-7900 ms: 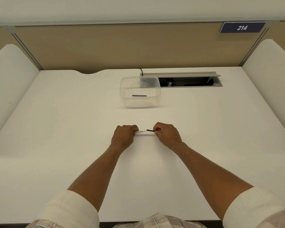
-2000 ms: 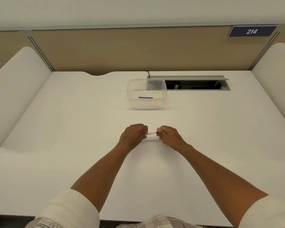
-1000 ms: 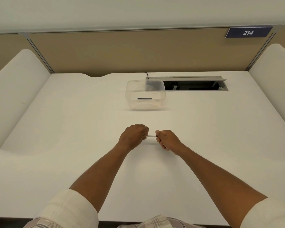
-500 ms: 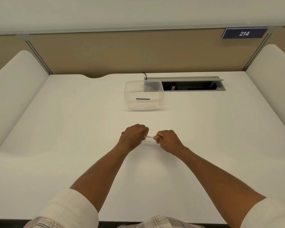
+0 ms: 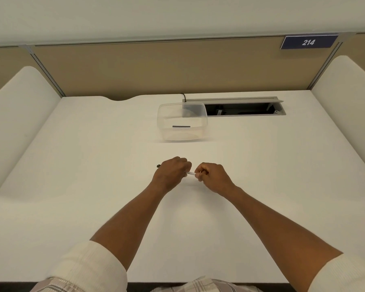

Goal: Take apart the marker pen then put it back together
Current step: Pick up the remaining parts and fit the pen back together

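Both fists are closed on the marker pen (image 5: 190, 173) over the middle of the white desk (image 5: 93, 186): the left hand (image 5: 171, 172) grips one end, the right hand (image 5: 212, 175) the other. Bare desk spreads wide on either side and toward the near edge, with a clear plastic tub (image 5: 181, 123) well beyond the hands.

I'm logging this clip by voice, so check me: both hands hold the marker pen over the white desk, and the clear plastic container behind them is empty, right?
Not quite. In the head view the clear plastic container is not empty: a small dark stick-like piece lies in it. The rest stands: the left hand and right hand both hold the marker pen over the white desk.
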`<state>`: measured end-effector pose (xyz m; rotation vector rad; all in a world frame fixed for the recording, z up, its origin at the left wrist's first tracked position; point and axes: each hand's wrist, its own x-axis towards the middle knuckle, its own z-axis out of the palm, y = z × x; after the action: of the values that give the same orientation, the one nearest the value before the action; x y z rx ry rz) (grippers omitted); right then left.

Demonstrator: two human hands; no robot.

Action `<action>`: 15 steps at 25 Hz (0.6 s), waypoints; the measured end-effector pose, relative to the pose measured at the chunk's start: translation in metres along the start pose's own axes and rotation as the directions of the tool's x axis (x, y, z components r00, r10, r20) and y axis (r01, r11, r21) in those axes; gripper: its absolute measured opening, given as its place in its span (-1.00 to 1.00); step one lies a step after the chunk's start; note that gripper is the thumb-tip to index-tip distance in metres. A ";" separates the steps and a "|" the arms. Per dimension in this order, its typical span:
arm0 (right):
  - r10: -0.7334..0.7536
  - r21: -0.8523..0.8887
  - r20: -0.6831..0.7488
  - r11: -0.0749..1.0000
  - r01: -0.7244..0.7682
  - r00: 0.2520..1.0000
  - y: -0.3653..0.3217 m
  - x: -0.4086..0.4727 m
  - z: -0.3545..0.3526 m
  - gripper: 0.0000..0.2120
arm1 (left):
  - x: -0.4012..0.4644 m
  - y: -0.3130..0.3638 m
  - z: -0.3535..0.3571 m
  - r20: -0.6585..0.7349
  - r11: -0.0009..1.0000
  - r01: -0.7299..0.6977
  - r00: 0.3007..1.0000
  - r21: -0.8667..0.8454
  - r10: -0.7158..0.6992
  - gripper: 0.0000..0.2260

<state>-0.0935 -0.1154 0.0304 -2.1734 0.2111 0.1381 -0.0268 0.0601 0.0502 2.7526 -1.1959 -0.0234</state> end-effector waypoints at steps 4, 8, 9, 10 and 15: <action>0.050 -0.028 -0.060 0.998 -0.052 0.997 0.000 -0.001 0.000 -0.81 | 0.002 0.003 0.004 -0.040 0.973 0.154 0.986 -0.173 -0.163 -0.89; 0.126 0.022 -0.114 0.992 -0.125 0.985 0.006 -0.007 -0.003 -0.78 | 0.001 -0.006 0.011 -0.092 0.922 0.290 0.942 -0.258 -0.322 -0.70; 0.131 0.037 -0.128 0.991 -0.127 0.983 0.007 -0.008 -0.004 -0.78 | 0.000 -0.009 0.012 -0.108 0.906 0.317 0.927 -0.282 -0.359 -0.67; 0.134 0.053 -0.142 0.990 -0.128 0.981 0.009 -0.010 -0.005 -0.78 | -0.001 -0.010 0.013 -0.116 0.884 0.347 0.910 -0.314 -0.398 -0.64; 0.141 0.134 -0.176 0.984 -0.118 0.974 0.013 -0.013 -0.006 -0.80 | 0.002 -0.007 0.015 -0.070 0.780 0.434 0.854 -0.451 -0.516 -0.53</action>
<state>-0.1085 -0.1260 0.0256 -2.0495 0.4569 -0.0033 -0.0208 0.0615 0.0345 2.5104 -0.3543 -0.0613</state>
